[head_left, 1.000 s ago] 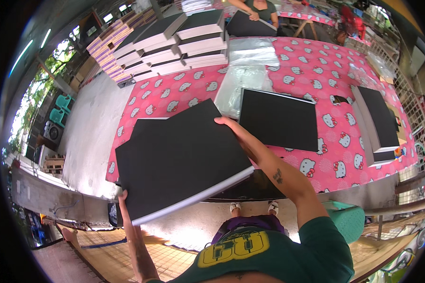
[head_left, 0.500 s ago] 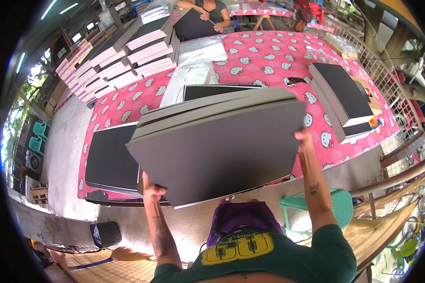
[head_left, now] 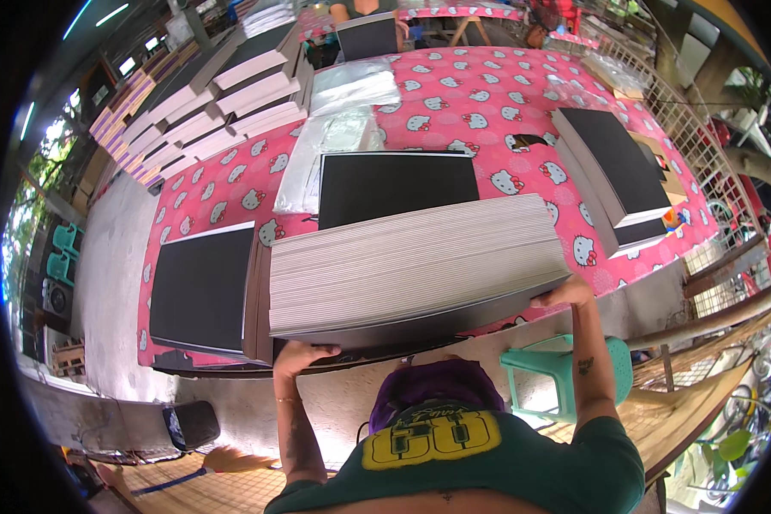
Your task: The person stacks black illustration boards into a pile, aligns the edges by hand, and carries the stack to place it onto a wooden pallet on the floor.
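Observation:
A thick stack of black sheets point(head_left: 420, 261) stands on its long side at the table's near edge, its pale layered edges facing up and its black face toward me. My left hand point(head_left: 304, 355) grips its near left corner, thumb along the black face. At the near right corner my right hand point(head_left: 565, 293) grips it the same way. The fingers behind or under the stack are hidden. Left of it lies a black-topped pile point(head_left: 201, 291). Just beyond the stack, another black sheet point(head_left: 398, 184) lies flat, partly covered from view.
A pink patterned cloth point(head_left: 467, 111) covers the table. Tall piles of black-topped sheets point(head_left: 253, 86) stand far left, and a black-topped pile point(head_left: 612, 163) lies at right. A green stool point(head_left: 540, 377) is beside my right arm. Across the table, a person holds a black board point(head_left: 367, 36).
The stack has come down from a tilted, raised hold with its black face showing, to standing with its layered edges up. Both hands moved with it. The person opposite has shifted their board.

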